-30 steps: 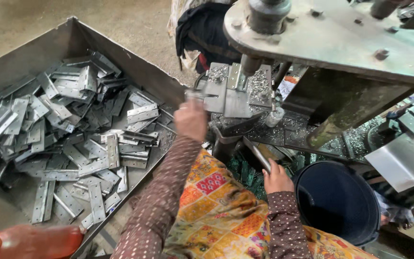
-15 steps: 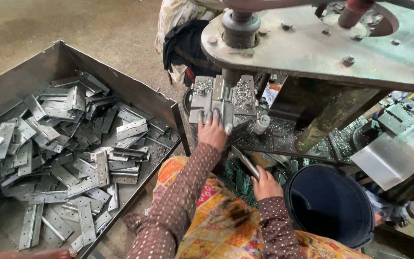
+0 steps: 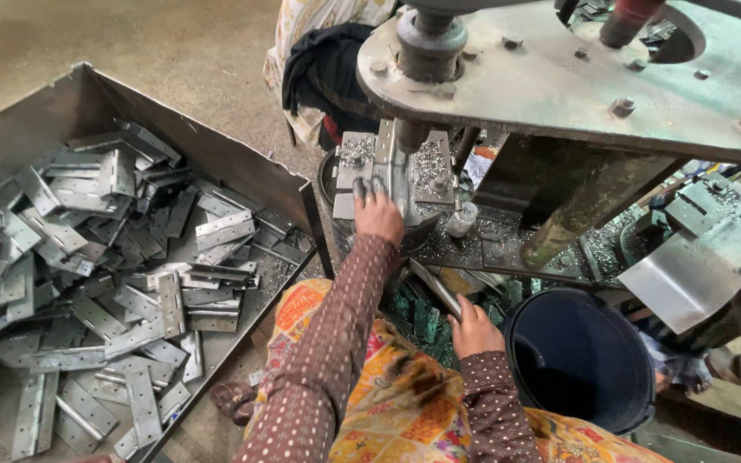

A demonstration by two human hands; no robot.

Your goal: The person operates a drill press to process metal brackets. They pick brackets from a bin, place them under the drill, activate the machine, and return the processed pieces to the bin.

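My left hand [image 3: 377, 216] reaches forward to the metal fixture [image 3: 426, 167] under the press spindle [image 3: 429, 47]. Its fingertips press on a flat hinge plate [image 3: 346, 204] at the fixture's left side. Metal shavings cover the fixture. My right hand [image 3: 473, 327] is low by my lap, closed around the end of a slanted metal bar [image 3: 432, 287]. Both arms wear brown dotted sleeves over a bright patterned cloth.
A large open metal bin [image 3: 216, 153] at the left holds several loose grey hinge plates [image 3: 130, 300]. A dark blue bucket [image 3: 593, 407] stands at the lower right. The machine's heavy steel arm [image 3: 576, 86] overhangs the fixture. Another person's clothing [image 3: 323, 69] shows behind the machine.
My left hand has moved from beside the bin forward to the fixture and now presses there. My right hand has stayed on the bar. The view has shifted slightly.
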